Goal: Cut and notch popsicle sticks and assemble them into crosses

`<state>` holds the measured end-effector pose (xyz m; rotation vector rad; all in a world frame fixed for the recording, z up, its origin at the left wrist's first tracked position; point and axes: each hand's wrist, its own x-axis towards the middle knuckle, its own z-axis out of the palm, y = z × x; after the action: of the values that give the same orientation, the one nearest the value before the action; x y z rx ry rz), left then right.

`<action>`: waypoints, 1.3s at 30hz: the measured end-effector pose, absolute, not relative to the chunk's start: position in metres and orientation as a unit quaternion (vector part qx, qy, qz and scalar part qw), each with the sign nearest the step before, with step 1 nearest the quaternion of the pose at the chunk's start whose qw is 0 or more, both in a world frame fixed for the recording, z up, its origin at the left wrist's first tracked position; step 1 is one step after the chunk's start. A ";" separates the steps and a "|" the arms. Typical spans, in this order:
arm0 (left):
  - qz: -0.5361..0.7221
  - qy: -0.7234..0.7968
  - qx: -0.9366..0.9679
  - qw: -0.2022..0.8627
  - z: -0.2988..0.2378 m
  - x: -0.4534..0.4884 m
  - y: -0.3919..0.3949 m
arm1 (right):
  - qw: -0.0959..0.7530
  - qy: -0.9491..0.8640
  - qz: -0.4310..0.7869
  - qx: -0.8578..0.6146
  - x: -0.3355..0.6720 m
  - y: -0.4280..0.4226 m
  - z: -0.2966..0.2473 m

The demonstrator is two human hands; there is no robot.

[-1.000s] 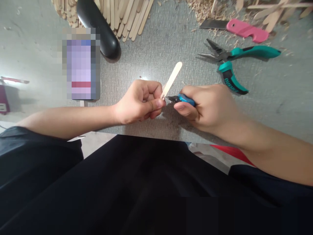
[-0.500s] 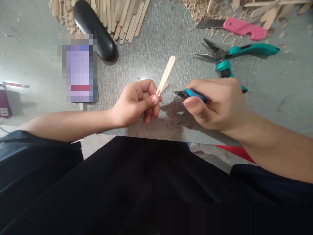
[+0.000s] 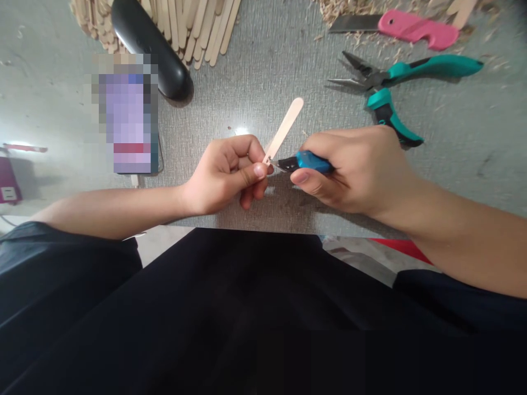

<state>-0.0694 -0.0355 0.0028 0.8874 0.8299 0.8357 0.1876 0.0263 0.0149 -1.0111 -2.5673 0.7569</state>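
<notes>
Between the thumb and fingers of my left hand (image 3: pixel 233 173) is the lower end of a pale wooden craft stick (image 3: pixel 286 126), which slants up to the right. A small dark notch or hole shows in the stick just above my thumb. My right hand (image 3: pixel 349 170) is closed around a blue utility knife (image 3: pixel 313 162) with a black nose. The knife's blade tip points left and meets, or nearly meets, the stick beside that mark. Exact contact is too small to tell.
Behind my hands lie teal-handled pliers (image 3: pixel 374 81), jaws apart, and a pink-handled blade (image 3: pixel 418 30) among wood shavings (image 3: pixel 358 8). At the back left are a pile of craft sticks (image 3: pixel 206 30), a black case (image 3: pixel 152 52) and a blurred phone (image 3: pixel 125 120) with a cable.
My right hand has moved left, bringing the knife tip from a gap away to the stick's lower end. The view has shifted slightly; my left hand keeps its hold.
</notes>
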 end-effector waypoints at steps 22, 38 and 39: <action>0.371 0.350 0.426 0.747 0.001 -0.072 -0.036 | 0.122 -0.888 0.264 -0.357 0.185 0.026 0.016; 0.378 0.367 0.409 0.746 0.007 -0.066 -0.038 | 0.108 -0.884 0.279 -0.360 0.183 0.026 0.016; 0.386 0.377 0.417 0.731 0.006 -0.066 -0.037 | 0.123 -0.886 0.271 -0.356 0.186 0.027 0.015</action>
<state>-0.0657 -0.0374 0.0065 0.9170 0.8304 0.8505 0.1856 0.0274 0.0153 -1.0373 -2.5855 0.7893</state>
